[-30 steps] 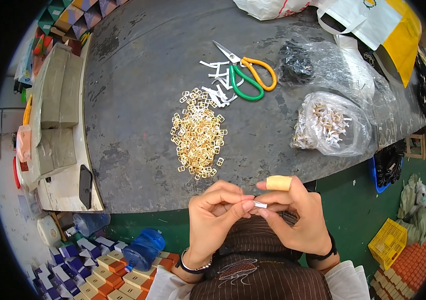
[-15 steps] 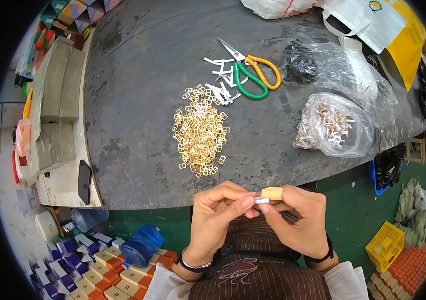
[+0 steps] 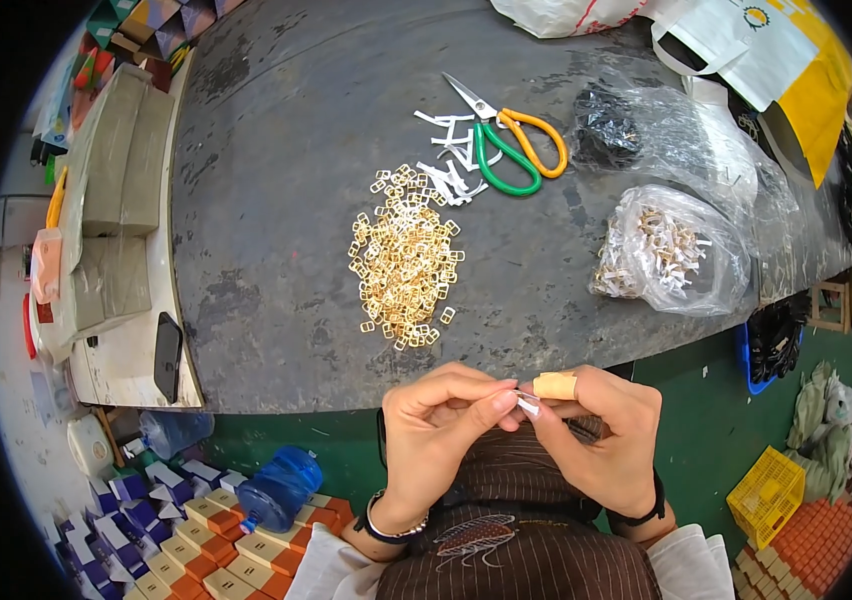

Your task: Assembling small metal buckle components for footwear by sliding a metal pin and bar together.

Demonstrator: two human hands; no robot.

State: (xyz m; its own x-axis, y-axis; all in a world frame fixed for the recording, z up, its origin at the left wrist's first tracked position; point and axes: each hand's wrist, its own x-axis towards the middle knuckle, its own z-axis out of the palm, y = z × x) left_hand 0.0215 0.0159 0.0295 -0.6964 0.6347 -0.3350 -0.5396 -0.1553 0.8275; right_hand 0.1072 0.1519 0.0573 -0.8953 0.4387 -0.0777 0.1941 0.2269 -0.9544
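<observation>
Low in the middle of the frame, the left hand (image 3: 422, 438) and right hand (image 3: 608, 428) pinch a little white strip (image 3: 528, 406). Gold buckles (image 3: 406, 268) pile up above.

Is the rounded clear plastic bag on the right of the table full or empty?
Not empty: many small gold-and-white pieces show through the clear bag, bunched toward its left side.

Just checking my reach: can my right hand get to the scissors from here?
Probably yes: bare table lies between your right hand and the uncovered scissors, though that hand's fingertips are busy at the small white strip.
</observation>
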